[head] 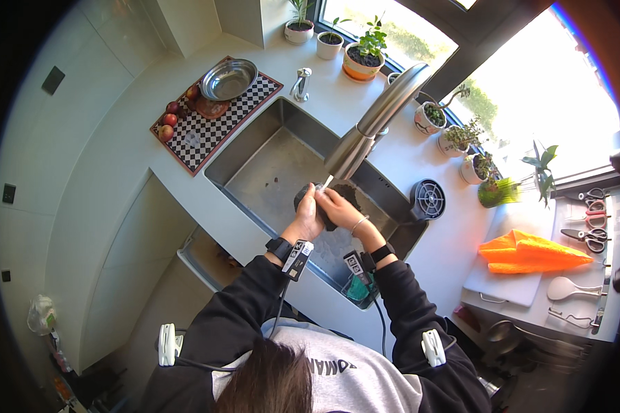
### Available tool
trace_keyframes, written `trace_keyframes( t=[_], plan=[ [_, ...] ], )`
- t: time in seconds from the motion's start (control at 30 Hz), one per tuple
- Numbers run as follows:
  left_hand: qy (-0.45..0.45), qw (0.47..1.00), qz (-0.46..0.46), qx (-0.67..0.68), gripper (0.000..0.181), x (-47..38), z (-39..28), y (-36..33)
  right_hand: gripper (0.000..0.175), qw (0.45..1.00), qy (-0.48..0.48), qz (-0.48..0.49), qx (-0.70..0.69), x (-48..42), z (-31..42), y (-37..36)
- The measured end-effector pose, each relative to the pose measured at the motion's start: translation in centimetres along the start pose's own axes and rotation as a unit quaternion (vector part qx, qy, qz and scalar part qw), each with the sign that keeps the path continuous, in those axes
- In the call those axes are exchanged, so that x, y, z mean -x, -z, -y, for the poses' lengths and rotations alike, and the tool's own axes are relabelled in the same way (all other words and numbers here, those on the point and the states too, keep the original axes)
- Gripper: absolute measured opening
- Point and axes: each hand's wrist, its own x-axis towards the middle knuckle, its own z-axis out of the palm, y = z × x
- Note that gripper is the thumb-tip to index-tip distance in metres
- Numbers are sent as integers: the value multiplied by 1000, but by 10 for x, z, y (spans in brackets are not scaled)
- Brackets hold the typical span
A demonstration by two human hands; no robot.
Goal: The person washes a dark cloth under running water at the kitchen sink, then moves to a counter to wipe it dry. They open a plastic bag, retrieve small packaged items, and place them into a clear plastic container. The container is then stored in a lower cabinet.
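Observation:
My left hand (309,216) and my right hand (339,207) meet under a thin stream of water from the metal faucet (352,147). Between and behind them is a dark, wet item (304,199), perhaps a cloth; my fingers partly cover it, and its kind is unclear. More of the dark material (347,195) shows beyond my right hand. Both hands are over the stainless steel sink (268,170), whose floor bears a few dark bits. A green item (358,289) lies in the sink's near corner.
Left of the sink, a checkered mat (227,121) holds a metal bowl (229,80) and several red fruits (170,120). Potted plants (362,59) line the window. At right are a round black rinser (428,199), an orange cloth (529,253) on a white board (501,289), and scissors (594,240).

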Motion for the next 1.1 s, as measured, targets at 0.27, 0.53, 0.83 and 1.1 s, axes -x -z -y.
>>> trace_keyframes(
  t=[0.27,0.53,0.83,1.1],
  plan=[
    [19,999,-37,5,60,-7,-14,-3,31,974,115,-164,105,14,15,-36],
    [117,993,3,-14,41,-14,-29,3,22,985,166,-51,-9,33,33,-13],
    [-30,999,-29,-13,25,-11,-3,16,21,975,134,-110,140,13,20,-20],
    [-38,995,-73,60,30,-4,-3,15,30,941,19,-210,266,-18,10,-8]
  ],
)
